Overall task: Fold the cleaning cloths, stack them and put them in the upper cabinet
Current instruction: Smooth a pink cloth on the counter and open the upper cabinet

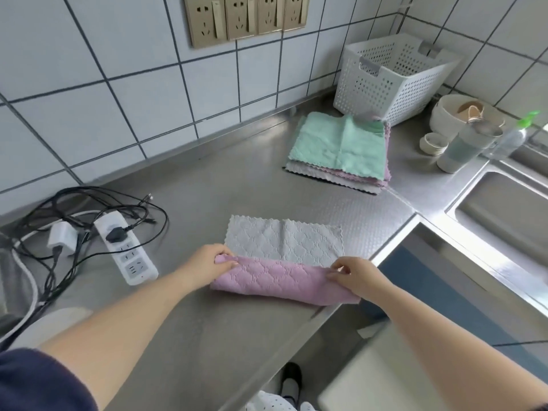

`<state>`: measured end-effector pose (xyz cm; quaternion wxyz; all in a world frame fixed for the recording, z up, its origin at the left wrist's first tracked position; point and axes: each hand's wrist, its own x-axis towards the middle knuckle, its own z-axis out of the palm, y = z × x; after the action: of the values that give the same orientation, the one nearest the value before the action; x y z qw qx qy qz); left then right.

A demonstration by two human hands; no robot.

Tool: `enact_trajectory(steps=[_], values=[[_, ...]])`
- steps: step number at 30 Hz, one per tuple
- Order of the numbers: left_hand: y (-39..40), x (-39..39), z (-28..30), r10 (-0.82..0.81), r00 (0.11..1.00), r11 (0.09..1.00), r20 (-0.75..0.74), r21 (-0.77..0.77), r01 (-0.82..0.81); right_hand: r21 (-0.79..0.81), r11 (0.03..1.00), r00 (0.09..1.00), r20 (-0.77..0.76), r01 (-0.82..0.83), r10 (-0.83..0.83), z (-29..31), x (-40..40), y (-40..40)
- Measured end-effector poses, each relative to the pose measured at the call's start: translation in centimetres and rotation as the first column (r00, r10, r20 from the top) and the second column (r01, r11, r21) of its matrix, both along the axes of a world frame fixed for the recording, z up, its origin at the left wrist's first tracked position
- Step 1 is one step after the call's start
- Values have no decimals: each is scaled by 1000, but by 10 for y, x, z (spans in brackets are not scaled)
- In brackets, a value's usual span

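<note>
Left hand: fingers pinched on the pink cloth's left end. Right hand: fingertips apparently pinching its right end, though blurred. Pink cloth: doubled over, spanning both hands, overlapping the grey cloth at 12 o'clock. Cloth stack, green uppermost: 1 o'clock, against the white basket. Power strip: 9 o'clock on the steel counter.

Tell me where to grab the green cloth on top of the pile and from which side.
Pinch the green cloth at its two near scalloped corners, coming from the front edge of the counter. It lies flat and spread open on top of the stack of cloths, so only edges offer a grip, and the near edge faces you with the white basket behind it.
</note>
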<state>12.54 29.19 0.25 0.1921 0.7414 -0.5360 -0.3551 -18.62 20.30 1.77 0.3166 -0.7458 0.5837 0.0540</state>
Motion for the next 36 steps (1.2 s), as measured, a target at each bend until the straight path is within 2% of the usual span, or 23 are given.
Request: enact_trajectory(steps=[3, 6, 8, 10, 13, 16, 22, 36], values=[[0, 1, -8, 192, 966, 980, -174, -18, -198, 108, 981, 979, 111, 158, -170, -1, -13, -4], [-2, -2, -18, 335, 873, 936, -353, 19, -352, 294, 903, 883, 261, 312, -390, -6, -23, -5], [-7, -7, -20, 398, 808, 902, -435, 26, -431, 323, 871, 814, 340, 369, -471, -11, -24, -8], [-15, -11, -22, 432, 771, 873, -468, 0, -488, 286, 859, 766, 393, 424, -509, -14, -20, -17], [-35, -9, -24, 469, 755, 837, -458, -42, -546, 209, 843, 717, 450, 495, -533, -15, -9, -37], [-52, -7, -23, 482, 747, 814, -458, -82, -576, 135, 850, 722, 472, 509, -506, -14, 2, -54], [-82, -1, -36, 523, 756, 796, -394, -92, -598, 124, 868, 745, 464, 480, -478, -28, 17, -85], [-94, 3, -52, 532, 785, 802, -318, -109, -588, 92, 873, 755, 464, 479, -463, -37, 23, -101]])
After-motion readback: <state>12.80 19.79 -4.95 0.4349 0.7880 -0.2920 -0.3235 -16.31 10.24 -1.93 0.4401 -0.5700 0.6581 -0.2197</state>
